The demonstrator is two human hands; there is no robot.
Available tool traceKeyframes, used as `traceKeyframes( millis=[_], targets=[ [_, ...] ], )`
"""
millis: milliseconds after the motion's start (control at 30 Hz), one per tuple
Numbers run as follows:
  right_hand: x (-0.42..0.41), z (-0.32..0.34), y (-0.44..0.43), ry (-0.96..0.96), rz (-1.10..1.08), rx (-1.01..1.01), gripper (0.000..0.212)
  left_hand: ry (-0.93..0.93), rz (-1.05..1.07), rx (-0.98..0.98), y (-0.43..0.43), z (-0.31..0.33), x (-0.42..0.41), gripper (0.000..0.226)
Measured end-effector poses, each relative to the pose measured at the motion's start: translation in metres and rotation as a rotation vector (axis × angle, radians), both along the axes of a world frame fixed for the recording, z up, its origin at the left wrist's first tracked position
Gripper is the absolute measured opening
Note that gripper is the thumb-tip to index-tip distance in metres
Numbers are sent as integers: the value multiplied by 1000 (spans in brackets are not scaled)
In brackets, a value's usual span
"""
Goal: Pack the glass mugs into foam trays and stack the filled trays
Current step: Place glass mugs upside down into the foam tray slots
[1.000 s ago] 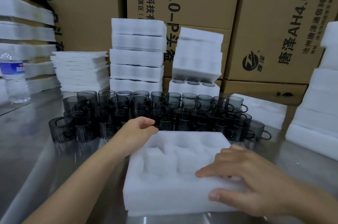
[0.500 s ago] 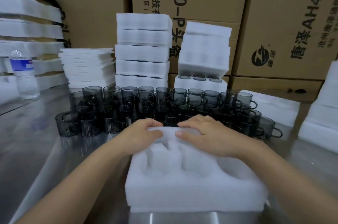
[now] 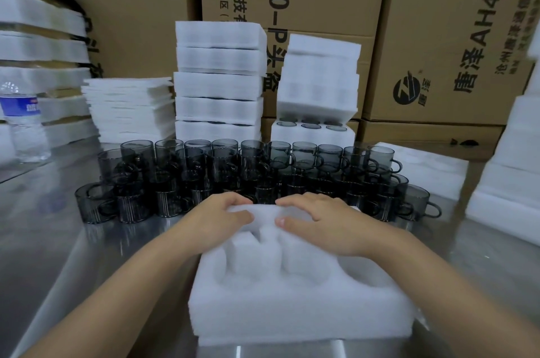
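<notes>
Foam tray (image 3: 304,308) nearest, mugs (image 3: 251,173) behind it, tray stacks (image 3: 219,86) behind mugs, boxes (image 3: 438,36) rearmost.

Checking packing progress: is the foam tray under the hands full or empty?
Empty. The foam tray shows only bare white pockets.

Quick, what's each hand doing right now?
Left hand: pinches the far edge of the empty foam tray.
Right hand: pinches the same edge, beside it.

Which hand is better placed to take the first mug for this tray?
Right, probably: left hand and right hand both grip the foam tray, but the glass mugs turn their handles rightward.
</notes>
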State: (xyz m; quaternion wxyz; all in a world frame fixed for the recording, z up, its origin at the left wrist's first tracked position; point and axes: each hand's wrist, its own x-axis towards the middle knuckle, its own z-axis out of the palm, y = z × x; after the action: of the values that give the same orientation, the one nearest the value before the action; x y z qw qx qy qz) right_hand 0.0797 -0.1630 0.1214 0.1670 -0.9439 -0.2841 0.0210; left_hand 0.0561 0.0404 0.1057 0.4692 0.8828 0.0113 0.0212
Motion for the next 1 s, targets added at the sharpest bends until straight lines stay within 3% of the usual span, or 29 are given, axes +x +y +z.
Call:
traceKeyframes(
  millis=[233, 333, 400, 567, 667, 833, 1000],
  targets=[
    [1, 0, -1, -5, -44, 75, 37, -15, 21, -1, -3, 2, -2, 13],
    [8, 1, -10, -208, -265, 32, 39, -32, 34, 35, -4, 1, -3, 11],
    [15, 1, -19, -286, -376, 17, 30, -42, 33, 37, -4, 0, -3, 10],
    [33, 12, -28, -135, -449, 26, 13, -45, 56, -34, -6, -1, -1, 12],
    [46, 25, -24, -99, -475, -46, 15, -41, 73, -67, -7, -2, 2, 21],
    [56, 13, -1, -305, -464, -99, 22, -75, 130, -264, -10, -6, 5, 24],
    [60, -3, -11, -148, -478, -11, 30, -80, 133, -356, -11, -7, 7, 26]
  ],
)
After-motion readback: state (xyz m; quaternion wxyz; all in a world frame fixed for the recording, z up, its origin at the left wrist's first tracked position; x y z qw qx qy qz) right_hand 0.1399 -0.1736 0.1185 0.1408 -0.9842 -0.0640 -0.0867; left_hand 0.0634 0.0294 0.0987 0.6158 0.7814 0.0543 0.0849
